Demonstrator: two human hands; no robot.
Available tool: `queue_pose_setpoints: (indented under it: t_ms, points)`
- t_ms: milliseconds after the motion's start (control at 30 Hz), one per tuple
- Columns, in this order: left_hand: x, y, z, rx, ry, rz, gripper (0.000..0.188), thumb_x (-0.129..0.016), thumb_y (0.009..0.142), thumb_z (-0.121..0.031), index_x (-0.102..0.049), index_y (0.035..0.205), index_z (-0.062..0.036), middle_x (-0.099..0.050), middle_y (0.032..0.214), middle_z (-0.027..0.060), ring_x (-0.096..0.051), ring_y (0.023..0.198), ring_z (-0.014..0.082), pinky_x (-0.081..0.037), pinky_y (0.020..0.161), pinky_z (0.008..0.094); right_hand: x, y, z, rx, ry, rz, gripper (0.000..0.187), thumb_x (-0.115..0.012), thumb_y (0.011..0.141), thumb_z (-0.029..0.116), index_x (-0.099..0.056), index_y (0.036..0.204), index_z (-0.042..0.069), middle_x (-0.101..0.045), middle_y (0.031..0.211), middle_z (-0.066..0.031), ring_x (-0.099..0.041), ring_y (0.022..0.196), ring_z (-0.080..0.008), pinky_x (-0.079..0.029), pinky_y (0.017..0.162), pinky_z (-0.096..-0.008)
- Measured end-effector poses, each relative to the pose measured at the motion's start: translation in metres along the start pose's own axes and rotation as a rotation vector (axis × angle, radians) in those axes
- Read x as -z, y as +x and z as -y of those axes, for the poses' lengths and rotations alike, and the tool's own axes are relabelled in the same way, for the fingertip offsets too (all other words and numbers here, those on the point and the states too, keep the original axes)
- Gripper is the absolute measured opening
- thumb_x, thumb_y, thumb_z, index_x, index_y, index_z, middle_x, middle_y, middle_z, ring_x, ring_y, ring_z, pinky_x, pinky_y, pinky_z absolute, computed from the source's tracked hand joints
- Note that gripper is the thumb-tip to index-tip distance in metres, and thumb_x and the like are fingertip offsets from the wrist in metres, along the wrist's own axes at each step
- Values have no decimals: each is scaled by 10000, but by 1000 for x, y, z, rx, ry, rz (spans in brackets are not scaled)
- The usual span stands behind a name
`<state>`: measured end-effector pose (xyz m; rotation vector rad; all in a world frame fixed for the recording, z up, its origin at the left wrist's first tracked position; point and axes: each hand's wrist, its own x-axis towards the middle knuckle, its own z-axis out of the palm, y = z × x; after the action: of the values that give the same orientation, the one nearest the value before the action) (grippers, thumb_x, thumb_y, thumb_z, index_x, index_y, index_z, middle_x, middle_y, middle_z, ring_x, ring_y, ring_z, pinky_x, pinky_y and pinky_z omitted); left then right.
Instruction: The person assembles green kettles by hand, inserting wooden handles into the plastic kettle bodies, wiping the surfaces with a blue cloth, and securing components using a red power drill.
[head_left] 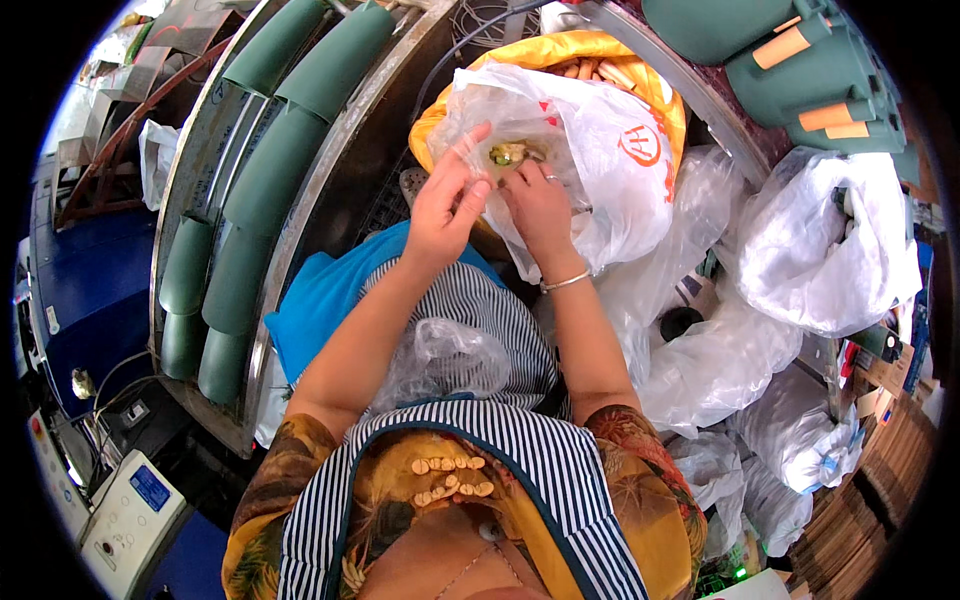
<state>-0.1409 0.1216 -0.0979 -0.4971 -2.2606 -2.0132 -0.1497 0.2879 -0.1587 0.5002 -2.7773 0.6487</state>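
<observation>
A white, partly see-through plastic bag (610, 150) with red printing lies open in front of me, inside the mouth of a yellow bag (425, 128). A small green and pale-yellow thing (512, 153) shows in its opening; its kind is not clear. My left hand (448, 205) is at the bag's left edge, fingers stretched and thumb apart. Beside it, my right hand (540, 208) reaches into the opening with bent fingers drawn together next to the green and yellow thing. What those fingertips hold is hidden. A bracelet circles my right wrist.
Dark green curved pieces (265, 180) line a metal-edged rack (325, 150) on my left. More green pieces with orange ends (780, 48) are at the upper right. White plastic bags (815, 250) crowd the right side. A control box (135, 525) stands at lower left.
</observation>
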Motion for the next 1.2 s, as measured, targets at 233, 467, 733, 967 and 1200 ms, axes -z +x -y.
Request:
queue_pose_setpoints:
  t_ms: [233,467,733,967,1200]
  points:
    - [2,-8,-6,-63,92,10,156,-502,928,-93,-571,880,38,-434,1430,209,-509,732,101,-436,652,234,-5,14,-14,-140,-25,-204,95,-650,816,151,-599,874,95,-553,826,-98,-586,769,-306,-494,635,-404]
    - [3,-5,-15,-46,148,16,135,-504,915,-80,-576,874,26,-421,1439,225,-549,1067,222,-442,873,297,-15,14,-28,-229,-22,-196,107,-606,880,164,-635,935,76,-599,867,-114,-607,774,-314,-499,651,-404]
    - [3,-6,-13,-28,107,-14,122,-508,908,-75,-578,866,15,-413,1442,235,-500,1195,290,-388,981,344,4,8,-18,-326,280,-237,197,-558,918,192,-652,960,25,-614,885,-146,-601,791,-342,-484,709,-407]
    - [1,-5,-12,-67,136,-6,154,-514,922,-114,-577,869,16,-410,1443,236,-479,1227,304,-374,1002,356,4,9,-21,-294,354,-168,179,-564,919,172,-668,942,27,-630,889,-148,-610,812,-334,-482,718,-398]
    - [1,-7,-6,-138,168,-66,65,-573,879,-28,-589,893,34,-456,1409,228,-610,968,231,-472,850,296,3,-1,-4,-347,483,-158,184,-571,919,172,-677,969,31,-647,882,-139,-622,779,-295,-487,702,-367]
